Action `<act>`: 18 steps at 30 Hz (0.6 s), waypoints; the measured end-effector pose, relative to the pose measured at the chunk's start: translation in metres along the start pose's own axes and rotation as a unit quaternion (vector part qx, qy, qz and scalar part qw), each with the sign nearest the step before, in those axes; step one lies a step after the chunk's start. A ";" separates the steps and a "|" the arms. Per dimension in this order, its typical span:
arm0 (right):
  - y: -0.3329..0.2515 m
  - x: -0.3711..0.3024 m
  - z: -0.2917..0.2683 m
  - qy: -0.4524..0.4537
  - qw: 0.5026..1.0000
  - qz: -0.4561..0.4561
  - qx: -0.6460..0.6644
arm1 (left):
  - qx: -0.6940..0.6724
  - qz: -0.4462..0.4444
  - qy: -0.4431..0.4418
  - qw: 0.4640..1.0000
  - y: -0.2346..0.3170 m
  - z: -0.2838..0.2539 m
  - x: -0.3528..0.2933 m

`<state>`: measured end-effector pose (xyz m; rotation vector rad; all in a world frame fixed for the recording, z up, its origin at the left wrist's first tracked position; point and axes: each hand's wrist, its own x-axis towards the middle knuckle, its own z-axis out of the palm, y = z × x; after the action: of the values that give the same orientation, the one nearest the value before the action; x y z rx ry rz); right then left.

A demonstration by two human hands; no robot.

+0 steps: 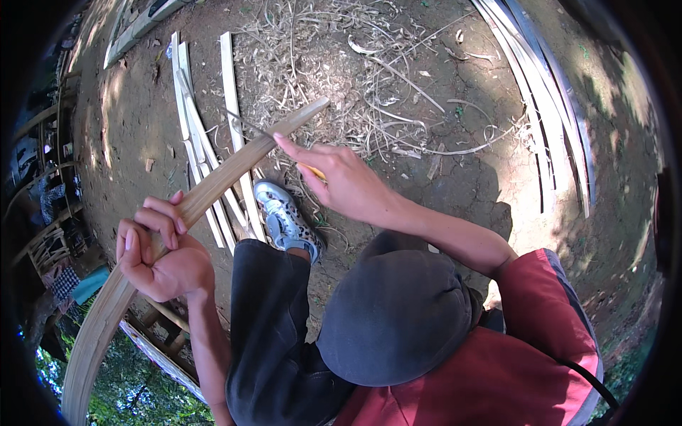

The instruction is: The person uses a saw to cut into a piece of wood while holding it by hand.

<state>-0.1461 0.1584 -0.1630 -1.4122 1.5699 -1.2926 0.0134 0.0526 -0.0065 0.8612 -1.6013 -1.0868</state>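
A long curved bamboo strip (227, 174) runs from the lower left up to the middle of the picture. My left hand (162, 254) is wrapped around the strip low down. My right hand (341, 181) grips a knife with a yellowish handle; its thin blade (245, 122) lies against the strip's upper part, my forefinger stretched along it. My knee in dark trousers (270, 319) and a patterned shoe (284, 220) sit below the strip.
Several split bamboo slats (192, 135) lie on the bare earth at the left, more long strips (547, 106) at the right. Shavings and curls (341, 64) litter the ground ahead. A wooden frame (160, 348) stands at lower left.
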 end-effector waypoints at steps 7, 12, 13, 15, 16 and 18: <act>0.040 -0.001 0.004 0.021 0.999 -0.005 -0.040 | -0.017 -0.019 -0.003 1.000 0.003 0.000 0.002; 0.000 -0.004 0.010 -0.014 0.998 -0.009 -0.055 | 0.010 -0.014 -0.019 1.000 0.010 0.006 0.000; 0.032 -0.003 0.022 0.018 0.996 0.022 -0.090 | 0.010 -0.003 -0.021 1.000 0.009 0.007 0.000; 0.056 -0.001 0.007 -0.013 0.993 0.056 -0.101 | 0.020 -0.010 -0.008 1.000 0.007 0.011 -0.003; 0.063 0.001 0.003 -0.027 0.991 0.072 -0.107 | 0.024 -0.011 -0.003 1.000 0.006 0.011 -0.002; 0.033 0.001 0.005 -0.026 0.997 0.050 -0.044 | 0.018 -0.002 -0.009 1.000 0.010 0.006 -0.003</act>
<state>-0.1524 0.1541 -0.1957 -1.3903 1.6593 -1.1319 0.0079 0.0606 0.0006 0.8810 -1.6396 -1.0725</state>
